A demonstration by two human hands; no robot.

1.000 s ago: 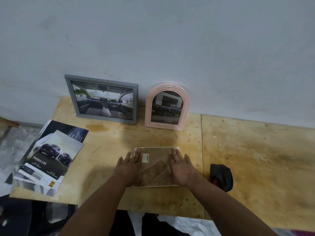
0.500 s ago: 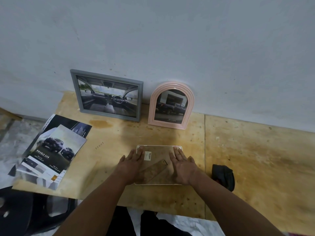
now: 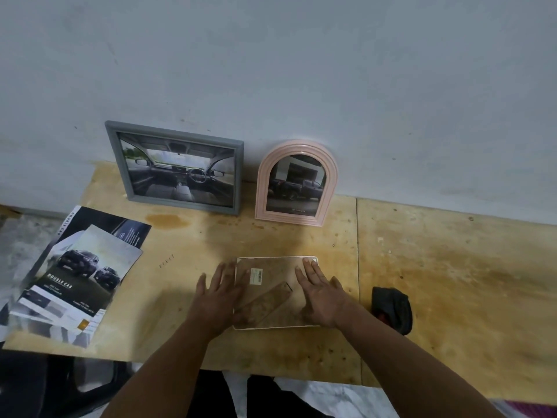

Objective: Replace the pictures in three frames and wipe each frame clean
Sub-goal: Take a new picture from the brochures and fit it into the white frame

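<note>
1. My left hand [image 3: 217, 300] and right hand [image 3: 320, 296] lie flat, fingers [image 3: 308, 267] spread wide, gripping nothing, pressing the edges of a face-down frame [image 3: 271, 276] on the plywood tabletop [image 3: 452, 282].
2. Nearby: a dark cloth [image 3: 391, 309] to its right, car brochures [image 3: 78, 276] stacked at left.
3. The frame's brown back carries a folded stand and a barcode sticker.
4. Three frames in all: this one, plus a grey frame [image 3: 176, 167] and a pink arched frame [image 3: 297, 184] leaning upright on the wall.

A grey frame [image 3: 174, 167] at eleven o'clock and a pink arched frame [image 3: 297, 183] at twelve stand on mottled tan plywood [image 3: 437, 267], with a black cloth [image 3: 391, 309] at three.
</note>
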